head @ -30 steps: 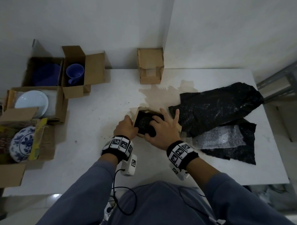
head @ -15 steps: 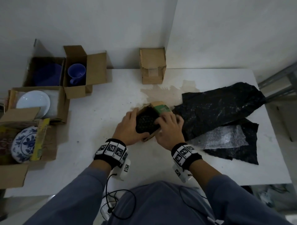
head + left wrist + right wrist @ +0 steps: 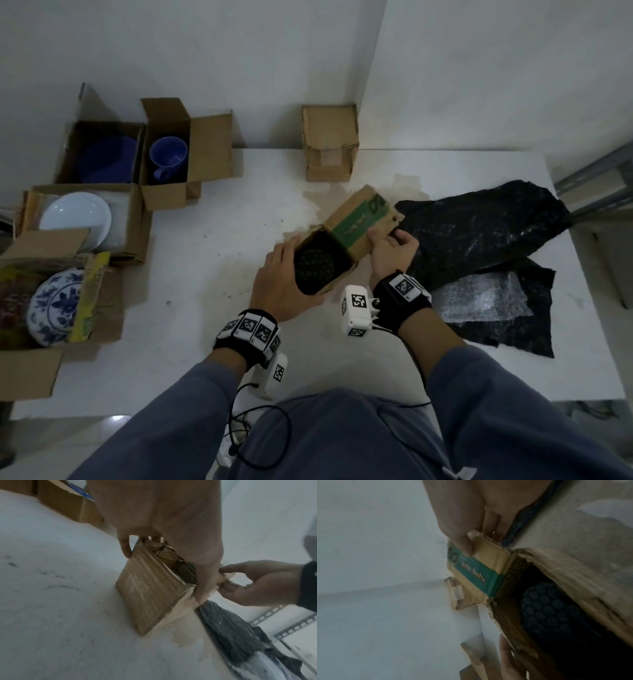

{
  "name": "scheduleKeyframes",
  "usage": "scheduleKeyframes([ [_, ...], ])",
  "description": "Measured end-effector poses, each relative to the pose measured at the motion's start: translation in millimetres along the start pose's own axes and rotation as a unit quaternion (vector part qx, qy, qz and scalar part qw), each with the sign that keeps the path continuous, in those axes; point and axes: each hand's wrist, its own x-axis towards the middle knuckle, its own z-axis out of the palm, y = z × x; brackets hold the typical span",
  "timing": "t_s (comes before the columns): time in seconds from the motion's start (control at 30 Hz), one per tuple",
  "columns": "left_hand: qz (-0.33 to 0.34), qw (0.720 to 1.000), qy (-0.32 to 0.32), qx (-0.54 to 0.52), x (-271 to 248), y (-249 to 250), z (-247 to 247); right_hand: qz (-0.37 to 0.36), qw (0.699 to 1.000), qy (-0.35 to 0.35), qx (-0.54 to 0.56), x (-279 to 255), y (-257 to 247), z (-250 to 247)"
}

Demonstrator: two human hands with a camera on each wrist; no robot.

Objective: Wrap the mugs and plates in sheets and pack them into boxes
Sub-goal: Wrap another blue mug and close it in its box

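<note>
A small cardboard box (image 3: 356, 222) with a green band stands tilted on the white table (image 3: 212, 240), its open end toward me. Inside it sits an item wrapped in black bubble sheet (image 3: 313, 270). My left hand (image 3: 282, 277) grips the box's left side, thumb and fingers on opposite walls of the box (image 3: 149, 595). My right hand (image 3: 392, 248) pinches the box's green-banded flap (image 3: 476, 572) by its edge. The black bubble wrap (image 3: 547, 608) fills the dark opening in the right wrist view. What the wrap covers is hidden.
Black sheets (image 3: 479, 233) and a clear bubble sheet (image 3: 479, 301) lie at the right. A closed box (image 3: 330, 144) stands by the back wall. Open boxes at the left hold a blue mug (image 3: 168, 157), a blue plate (image 3: 106, 159), a white plate (image 3: 75, 216) and a patterned plate (image 3: 54, 305).
The box has been tipped up and turned. My right hand left the wrapped item and took the green-banded flap. My left hand slid round to the box's side.
</note>
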Motion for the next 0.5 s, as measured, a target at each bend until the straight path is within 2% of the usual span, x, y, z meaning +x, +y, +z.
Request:
scheduleKeyframes([
  [0.1, -0.014, 0.998, -0.008, -0.056, 1, -2, -2, -0.063, 0.995, -0.078, 0.015, -12, -12, -7],
  [0.17, -0.015, 0.995, -0.035, -0.091, 4, -6, -4, -0.146, 0.975, -0.163, -0.044, -20, -12, -14],
  [0.23, -0.031, 0.983, -0.095, -0.156, 6, -11, -13, -0.229, 0.933, -0.242, -0.139, -26, -3, -21],
  [0.27, -0.036, 0.978, -0.099, -0.182, 5, -14, -19, -0.250, 0.909, -0.277, -0.186, -29, 3, -23],
  [0.33, -0.061, 0.971, -0.025, -0.229, 1, -17, -32, -0.288, 0.858, -0.339, -0.256, -35, 14, -25],
  [0.37, -0.094, 0.955, 0.008, -0.281, -3, -17, -39, -0.312, 0.833, -0.357, -0.285, -37, 20, -25],
  [0.4, -0.142, 0.925, 0.012, -0.353, -8, -12, -48, -0.338, 0.810, -0.363, -0.313, -39, 24, -26],
  [0.47, -0.222, 0.839, -0.035, -0.496, -17, -6, -58, -0.376, 0.782, -0.362, -0.340, -39, 31, -26],
  [0.5, -0.240, 0.815, -0.046, -0.526, -20, -3, -60, -0.384, 0.776, -0.360, -0.349, -38, 32, -26],
])
